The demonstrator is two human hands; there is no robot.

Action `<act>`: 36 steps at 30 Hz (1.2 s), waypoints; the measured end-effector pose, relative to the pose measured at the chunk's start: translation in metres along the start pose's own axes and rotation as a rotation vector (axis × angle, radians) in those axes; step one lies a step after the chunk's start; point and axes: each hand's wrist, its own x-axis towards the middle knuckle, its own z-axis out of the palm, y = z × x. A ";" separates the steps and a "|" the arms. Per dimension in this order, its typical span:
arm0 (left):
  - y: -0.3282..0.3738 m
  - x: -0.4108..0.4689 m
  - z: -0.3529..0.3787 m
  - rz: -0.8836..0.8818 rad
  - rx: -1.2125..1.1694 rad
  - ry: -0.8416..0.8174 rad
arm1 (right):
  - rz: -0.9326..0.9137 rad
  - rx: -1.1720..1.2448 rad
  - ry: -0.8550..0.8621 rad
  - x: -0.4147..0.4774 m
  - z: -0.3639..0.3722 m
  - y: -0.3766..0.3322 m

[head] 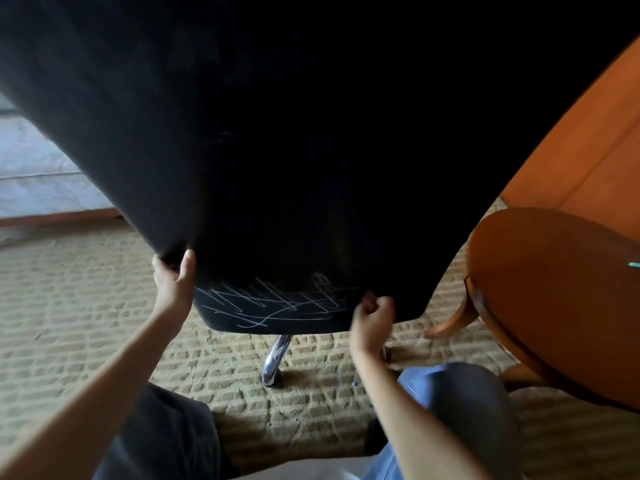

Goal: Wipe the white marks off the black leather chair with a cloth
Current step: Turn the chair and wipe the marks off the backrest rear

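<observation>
Left grip (175, 282) and right grip (374, 315) both clutched the chair (277, 150) by its edge; I feared a slipping finger might smear the white marks (273, 303).

My left hand (175, 285): thumbnail short, plain. Bare to frame edge: left forearm (104, 393), right forearm (405, 410). Charcoal fabric on left thigh (173, 434); faded blue-grey fabric on right knee (460, 400). Between thighs, pale strip (304, 471), perhaps my shirt hem.
</observation>
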 end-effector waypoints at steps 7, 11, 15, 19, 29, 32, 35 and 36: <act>0.001 -0.001 -0.008 -0.066 0.016 -0.089 | -0.016 0.031 -0.413 -0.065 0.041 -0.026; -0.002 -0.005 -0.002 -0.065 0.000 -0.052 | -0.076 0.018 -0.232 -0.017 -0.001 -0.017; -0.004 -0.014 0.006 -0.078 -0.015 -0.048 | -0.073 0.076 0.107 0.029 -0.022 -0.026; 0.002 -0.025 0.011 -0.063 -0.014 -0.010 | -0.145 0.127 0.005 -0.017 0.005 -0.044; -0.007 -0.017 -0.002 -0.079 0.012 -0.080 | -0.558 -0.034 -0.366 -0.028 -0.002 -0.049; 0.006 -0.033 0.004 -0.088 0.036 -0.061 | -0.574 -0.009 -0.140 0.009 -0.031 -0.056; 0.004 -0.040 0.013 -0.072 0.096 -0.035 | -0.517 0.076 0.013 -0.001 -0.019 -0.061; 0.004 -0.042 0.014 -0.056 0.107 -0.034 | -0.514 0.072 0.014 -0.013 -0.010 -0.060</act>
